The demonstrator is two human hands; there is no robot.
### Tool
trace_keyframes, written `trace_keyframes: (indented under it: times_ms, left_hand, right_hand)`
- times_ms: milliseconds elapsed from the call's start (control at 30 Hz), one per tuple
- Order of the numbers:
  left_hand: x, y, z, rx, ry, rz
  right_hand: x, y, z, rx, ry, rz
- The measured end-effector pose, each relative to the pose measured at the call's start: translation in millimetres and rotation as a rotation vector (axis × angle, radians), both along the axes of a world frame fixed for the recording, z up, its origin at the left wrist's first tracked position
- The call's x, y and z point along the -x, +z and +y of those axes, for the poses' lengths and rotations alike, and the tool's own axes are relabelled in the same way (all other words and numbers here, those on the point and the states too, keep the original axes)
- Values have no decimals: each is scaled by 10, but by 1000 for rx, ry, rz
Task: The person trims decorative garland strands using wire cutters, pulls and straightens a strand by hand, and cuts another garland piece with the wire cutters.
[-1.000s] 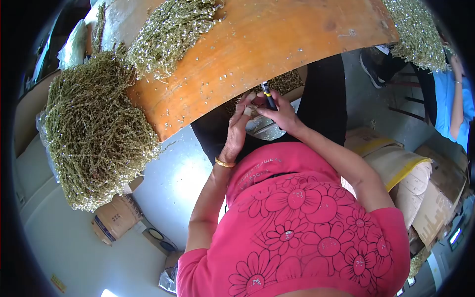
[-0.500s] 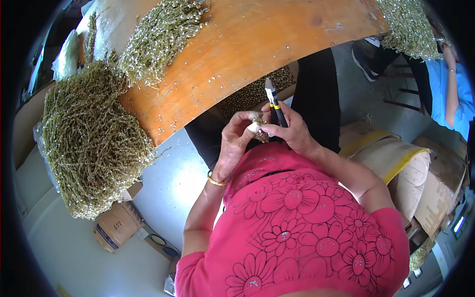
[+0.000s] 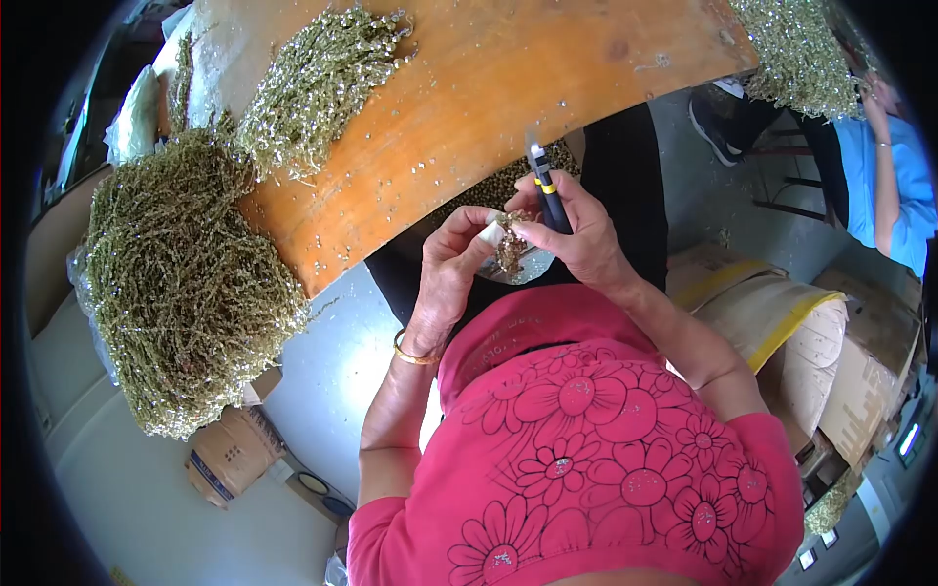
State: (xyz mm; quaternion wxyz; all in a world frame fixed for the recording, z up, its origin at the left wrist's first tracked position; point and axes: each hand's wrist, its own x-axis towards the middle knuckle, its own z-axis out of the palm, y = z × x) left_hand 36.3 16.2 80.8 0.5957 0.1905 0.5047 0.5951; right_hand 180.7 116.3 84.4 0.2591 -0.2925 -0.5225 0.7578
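This looks like a small craft workshop. Glittering beaded strands are here in bulk: a large bundle (image 3: 191, 293) hangs over the left end of the wooden worktop (image 3: 518, 68), a smaller bundle (image 3: 318, 93) lies upon it, and a third bundle (image 3: 796, 59) drapes off the right end. Pliers (image 3: 552, 203), heaped bead-like pieces (image 3: 500, 188) below the worktop's edge, a cardboard carton (image 3: 233, 454) and a co-worker in blue (image 3: 914, 190) bear this out.
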Motion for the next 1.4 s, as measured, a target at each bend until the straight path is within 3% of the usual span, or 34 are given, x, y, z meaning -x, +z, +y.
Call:
trace_keyframes:
  times_ms: [200,300,400,500,600,800,900,1000,1200,1300,1400]
  left_hand:
    - [-14,-12,2,38,45,117]
    - [21,9,7,45,88,154]
    - [78,-1,32,-16,57,356]
    - [104,103,60,-2,26,290]
    - [200,105,53,-20,-77,456]
    - [221,118,126,39,-73,61]
    - [100,229,148,-14,23,106]
    - [173,81,81,-35,-73,278]
    - [128,90,81,-4,-35,484]
    - [126,81,89,28,-20,402]
    - [206,17,104,26,21,-111]
  right_hand:
    - [38,31,47,-181,76,-157]
    - [46,25,50,-145,106,-203]
    - [83,-2,0,-92,76,-107]
    - [115,19,20,-88,58,-86]
    - [116,-49,31,-29,64,-23]
    - [116,-13,158,211,153,-16]
    - [105,-39,177,169,132,-8]
    - [105,-37,165,172,142,0]
    - [147,-63,75,79,86,27]
    - [127,-63,90,27,94,-7]
    - [109,-74,163,61,180,11]
